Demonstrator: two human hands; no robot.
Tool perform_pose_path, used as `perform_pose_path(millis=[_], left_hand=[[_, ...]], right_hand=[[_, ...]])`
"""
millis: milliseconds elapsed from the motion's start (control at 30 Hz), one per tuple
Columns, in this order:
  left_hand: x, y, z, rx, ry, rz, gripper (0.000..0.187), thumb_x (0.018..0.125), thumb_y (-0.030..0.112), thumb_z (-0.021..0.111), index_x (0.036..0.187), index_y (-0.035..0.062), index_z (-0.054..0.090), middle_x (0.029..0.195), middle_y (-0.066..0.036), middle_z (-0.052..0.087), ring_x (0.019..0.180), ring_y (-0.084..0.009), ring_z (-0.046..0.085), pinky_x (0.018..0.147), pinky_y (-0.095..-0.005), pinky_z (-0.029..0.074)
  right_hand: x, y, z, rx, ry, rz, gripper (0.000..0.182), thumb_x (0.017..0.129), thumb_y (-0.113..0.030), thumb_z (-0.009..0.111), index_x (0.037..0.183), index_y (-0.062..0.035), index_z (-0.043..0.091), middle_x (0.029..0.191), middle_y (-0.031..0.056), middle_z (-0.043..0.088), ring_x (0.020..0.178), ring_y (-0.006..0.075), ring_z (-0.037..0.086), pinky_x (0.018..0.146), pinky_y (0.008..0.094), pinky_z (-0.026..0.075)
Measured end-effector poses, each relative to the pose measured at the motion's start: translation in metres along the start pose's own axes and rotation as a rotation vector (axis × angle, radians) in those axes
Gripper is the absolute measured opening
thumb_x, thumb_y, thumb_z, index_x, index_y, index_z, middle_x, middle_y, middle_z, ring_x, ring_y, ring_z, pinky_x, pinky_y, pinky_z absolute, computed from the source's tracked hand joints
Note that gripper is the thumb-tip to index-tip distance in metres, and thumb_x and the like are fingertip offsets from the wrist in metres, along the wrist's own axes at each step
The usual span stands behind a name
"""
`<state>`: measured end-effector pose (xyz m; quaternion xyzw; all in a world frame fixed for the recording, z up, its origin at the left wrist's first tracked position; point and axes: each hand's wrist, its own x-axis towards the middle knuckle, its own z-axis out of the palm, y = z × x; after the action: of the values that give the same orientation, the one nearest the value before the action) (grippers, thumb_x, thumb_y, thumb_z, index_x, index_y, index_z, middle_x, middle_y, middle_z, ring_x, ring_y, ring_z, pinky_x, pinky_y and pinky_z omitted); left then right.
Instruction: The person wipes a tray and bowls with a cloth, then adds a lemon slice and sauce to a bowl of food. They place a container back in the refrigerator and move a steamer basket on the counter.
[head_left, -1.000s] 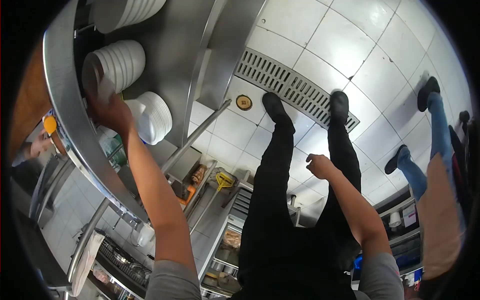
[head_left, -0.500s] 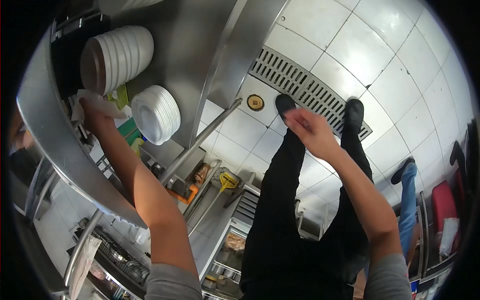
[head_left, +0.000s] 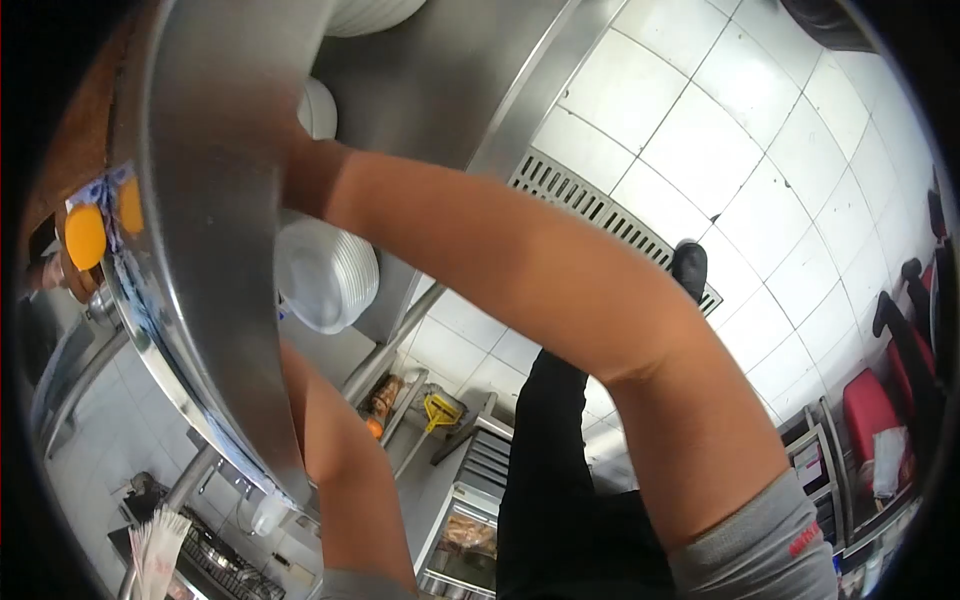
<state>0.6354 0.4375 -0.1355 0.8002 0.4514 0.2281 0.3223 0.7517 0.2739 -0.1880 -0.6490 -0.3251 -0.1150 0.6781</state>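
My right arm stretches across to the left, and its wrist and part of my right hand pass behind the broad steel shelf edge. Those fingers are hidden, close to a white bowl that shows only in part. Below my right forearm stands a stack of white plates on the lower steel surface. My left forearm rises behind the same shelf edge, which hides the left hand completely.
More white dishes sit at the top. A steel rail runs beside the plates. On the tiled floor lie a drain grate and a yellow-headed tool. Red chairs stand at the right, and an orange object at the left.
My right hand has swung from above the floor to behind the shelf edge. My left hand, earlier holding a white cloth by the stacked bowls, has dropped out of sight. The view has shifted.
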Motion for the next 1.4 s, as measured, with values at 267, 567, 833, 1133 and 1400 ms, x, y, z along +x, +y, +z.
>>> perform_pose_path(millis=[267,567,833,1133,1400], left_hand=[[-0.018,0.004,-0.011,-0.007,0.055,0.055,0.051,0.093,0.040,0.062,0.127,0.0033,0.053,0.118,-0.012,0.059,0.107,-0.0238,0.059,0.085,-0.0347,0.051],[-0.103,0.009,-0.035,-0.067,0.150,0.010,0.048,0.093,0.038,0.061,0.125,0.0035,0.054,0.117,-0.012,0.060,0.107,-0.0233,0.059,0.084,-0.0341,0.051],[-0.190,0.018,-0.038,-0.240,0.142,-0.233,0.045,0.094,0.037,0.061,0.124,0.0036,0.055,0.116,-0.012,0.060,0.106,-0.0229,0.059,0.084,-0.0336,0.050],[-0.235,0.028,0.040,-0.634,-0.167,-0.541,0.036,0.096,0.021,0.057,0.126,0.0028,0.052,0.120,-0.013,0.061,0.089,-0.0218,0.065,0.085,-0.0327,0.049],[-0.253,0.049,0.053,-0.038,-0.226,-0.054,0.031,0.096,0.022,0.057,0.117,-0.0010,0.059,0.108,-0.010,0.065,0.079,-0.0161,0.063,0.075,-0.0309,0.047]], right_hand=[[0.007,0.008,0.029,-0.188,0.005,0.119,0.030,0.073,-0.027,0.070,0.093,-0.0050,0.072,0.094,0.0150,0.066,0.102,0.0324,0.060,0.080,0.0378,0.046],[0.024,-0.053,-0.013,0.070,-0.261,0.260,0.024,0.074,-0.026,0.068,0.089,-0.0079,0.074,0.092,0.0169,0.068,0.089,0.0305,0.066,0.079,0.0407,0.052],[-0.059,-0.073,-0.062,0.430,0.080,0.353,0.061,0.065,-0.021,0.076,0.119,0.0002,0.056,0.120,0.0212,0.055,0.117,0.0363,0.051,0.097,0.0392,0.046],[-0.153,-0.014,-0.244,0.644,0.000,0.850,0.063,0.086,-0.006,0.063,0.140,-0.0068,0.032,0.128,0.0102,0.051,0.117,0.0176,0.050,0.092,0.0307,0.047],[-0.025,0.069,-0.305,0.313,0.283,0.681,0.054,0.087,-0.017,0.066,0.133,-0.0047,0.039,0.114,0.0134,0.058,0.091,0.0184,0.063,0.080,0.0290,0.051]])
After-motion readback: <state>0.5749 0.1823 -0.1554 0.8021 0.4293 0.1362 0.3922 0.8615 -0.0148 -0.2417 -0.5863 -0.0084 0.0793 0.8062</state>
